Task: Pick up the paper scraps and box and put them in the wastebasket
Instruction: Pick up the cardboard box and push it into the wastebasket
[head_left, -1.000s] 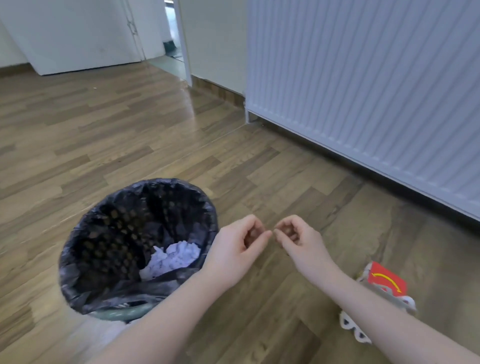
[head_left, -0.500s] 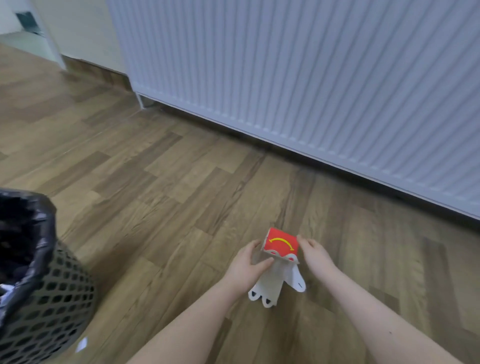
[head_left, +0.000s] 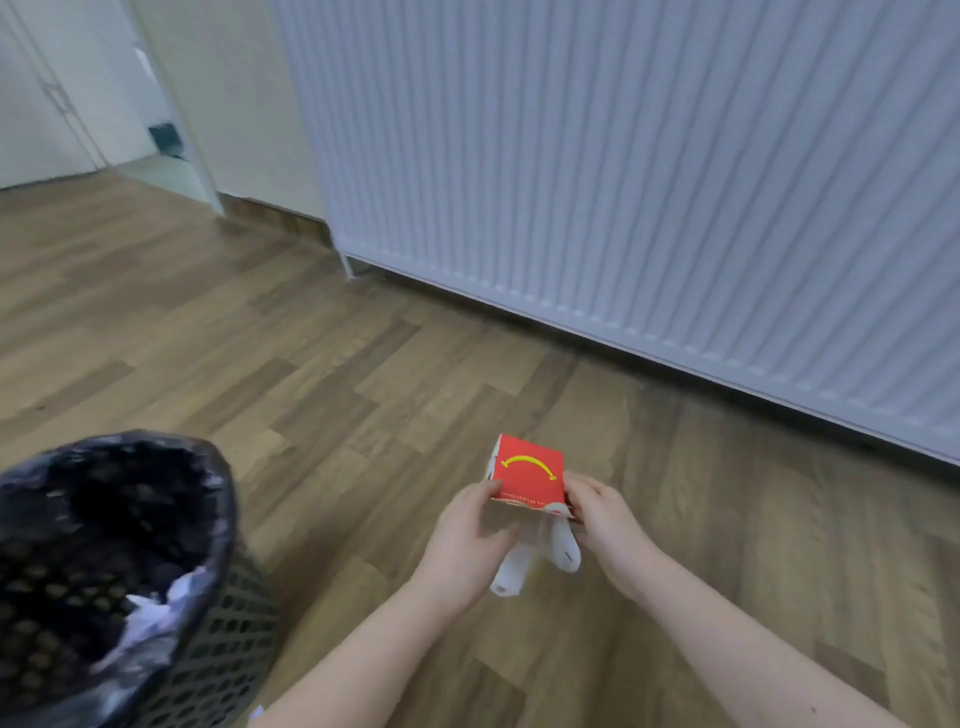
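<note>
Box: the red box (head_left: 529, 474) with a yellow arc on its upper face is held between my two hands above the wood floor (head_left: 322, 364), its white flaps hanging below.
Left hand: my left hand (head_left: 467, 545) presses its fingers and thumb against the box's left edge, gripping it.
Right hand: my right hand (head_left: 605, 525) clasps the box's right edge, fingers curled around it.
Wastebasket: the black mesh wastebasket (head_left: 119, 577), lined with a dark bag, stands on the floor to my left, well apart from the box.
Paper scraps: crumpled white paper scraps (head_left: 156, 613) lie inside the wastebasket.
Background: a white ribbed radiator (head_left: 623, 182) runs along the wall beyond the box.
</note>
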